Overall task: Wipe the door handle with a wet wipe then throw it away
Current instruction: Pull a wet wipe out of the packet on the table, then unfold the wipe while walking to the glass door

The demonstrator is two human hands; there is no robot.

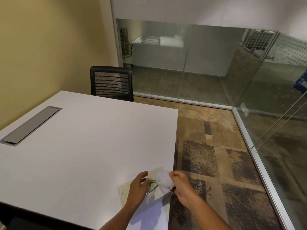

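Head-camera view looked down over a white table in a small room with a yellow wall on the left and glass partitions ahead and to the right. Near the table's front right corner lay a flat, pale packet with a textured surface, and both hands worked just above it. The right hand was curled closed, its fingers pinching a crumpled white wet wipe that hung between the two hands, past the table's edge and partly over the packet. The left hand was loosely open, fingers spread and bent, resting on or just over the packet — whether it pressed down could not be told, and it was blurred. A small greenish, shiny patch showed on the packet between the hands. A grey cable hatch sat flush in the table's far left part. Behind the table stood a black mesh-backed chair, pushed close to its far edge. Patterned brown carpet covered the floor to the right — no door handle could be made out clearly.
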